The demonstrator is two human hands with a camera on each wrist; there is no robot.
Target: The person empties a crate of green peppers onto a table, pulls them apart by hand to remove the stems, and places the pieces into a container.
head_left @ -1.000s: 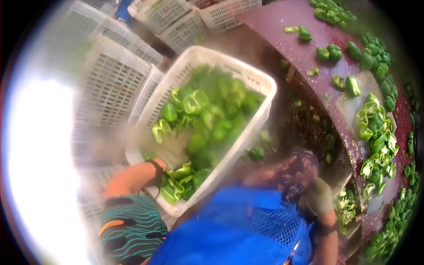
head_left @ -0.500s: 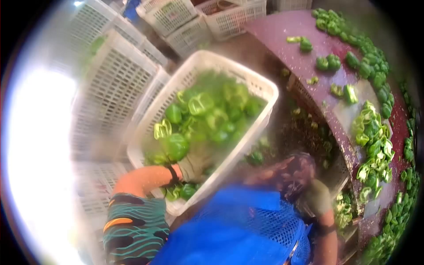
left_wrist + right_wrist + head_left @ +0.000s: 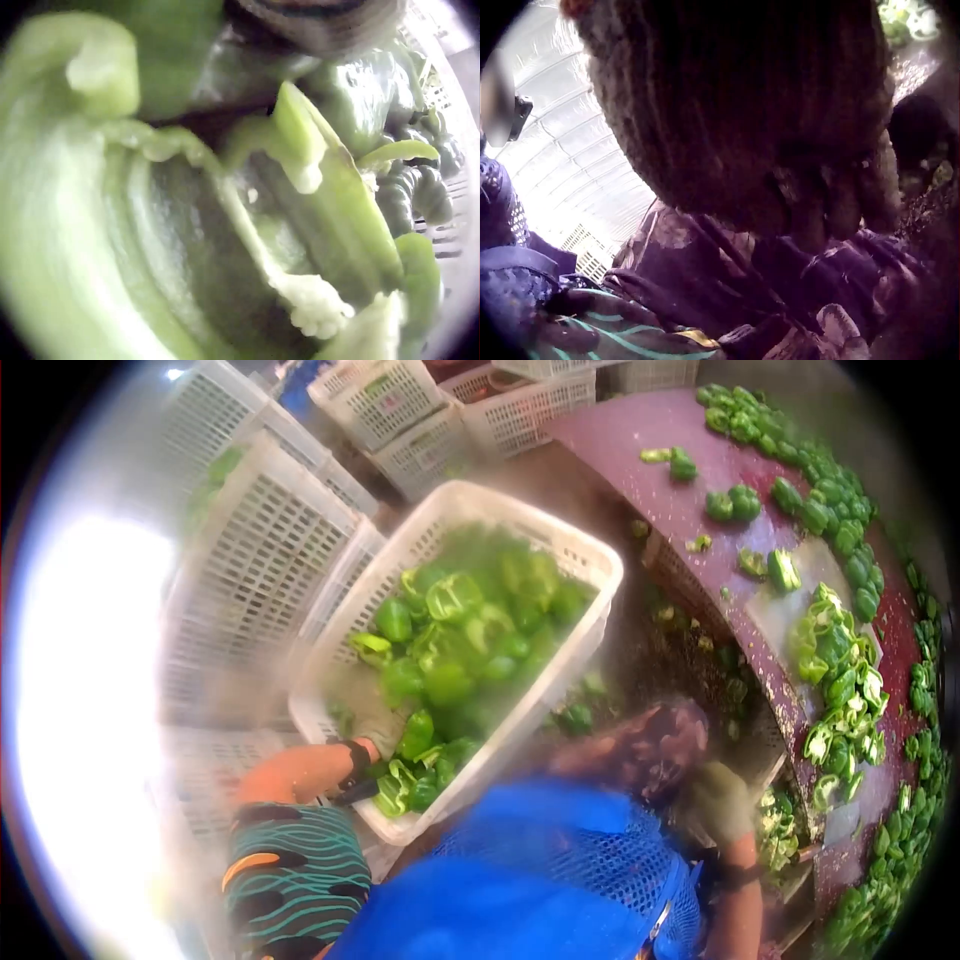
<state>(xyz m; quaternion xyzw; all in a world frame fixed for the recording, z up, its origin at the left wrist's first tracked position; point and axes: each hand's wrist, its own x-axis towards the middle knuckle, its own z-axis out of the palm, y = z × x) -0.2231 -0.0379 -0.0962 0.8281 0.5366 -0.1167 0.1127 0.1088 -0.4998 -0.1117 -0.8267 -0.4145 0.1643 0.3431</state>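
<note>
My left hand (image 3: 365, 705), in a pale glove, is down inside a white plastic crate (image 3: 300, 705), close to its left wall. Green bell peppers (image 3: 455, 600), some cut open, fill much of the crate and lie right beside the hand. Its fingers are blurred in the head view. A cut pepper (image 3: 300, 217) with pale seeds fills most of the left wrist view, under part of the glove (image 3: 322, 30). My gloved right hand (image 3: 720, 805) rests by the patterned trouser leg (image 3: 665, 745), its fingers (image 3: 840, 199) loosely curled, holding nothing.
On the right curves a purplish table (image 3: 640, 430) with whole peppers (image 3: 845, 540) along its far side and a pile of cut peppers (image 3: 845, 680) nearer. White crates (image 3: 265, 550) are stacked left, others (image 3: 375, 405) behind. Pepper scraps (image 3: 780, 830) lie under the table edge.
My left hand moved right among the peppers, then back left to the crate's wall. Peppers near it have shifted. My right hand stays by the leg.
</note>
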